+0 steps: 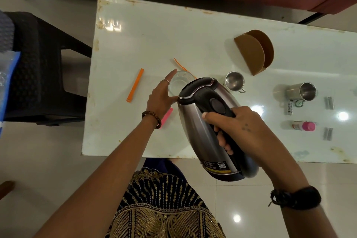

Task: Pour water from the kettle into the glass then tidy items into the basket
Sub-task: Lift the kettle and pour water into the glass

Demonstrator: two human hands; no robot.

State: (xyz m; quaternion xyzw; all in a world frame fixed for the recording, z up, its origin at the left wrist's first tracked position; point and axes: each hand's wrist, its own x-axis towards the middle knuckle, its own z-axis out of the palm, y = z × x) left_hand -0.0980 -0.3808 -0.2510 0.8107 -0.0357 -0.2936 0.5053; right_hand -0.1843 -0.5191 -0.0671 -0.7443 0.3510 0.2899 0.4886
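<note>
Right hand [237, 127] is wrapped around the black handle of a stainless-steel electric kettle with a black lid [204, 121], fingers curled under the grip and thumb lying along its top; the kettle is tipped forward and leftward, its spout end over the rim of a clear drinking glass [178, 83]. Left hand [161, 94] steadies that glass, fingers nearly straight along its left side and the thumb against its near side (a ring shows on one finger).

Just left of the left hand lies an orange plastic strip [135, 85] flat on the white glossy tabletop [144, 35]; a pink strip [166, 116] pokes out from under the left wrist. Beyond the glass a thin orange stick [178, 63] lies partly hidden behind it.

Beyond the right hand stands a small steel cup [234, 80], and farther off a brown half-round holder [255, 52]. To the right of that hand a larger steel mug [301, 92] lies on its side, with a pink-capped small bottle [304, 126] on its side nearer, and several batteries [329, 102] scattered around them.
</note>
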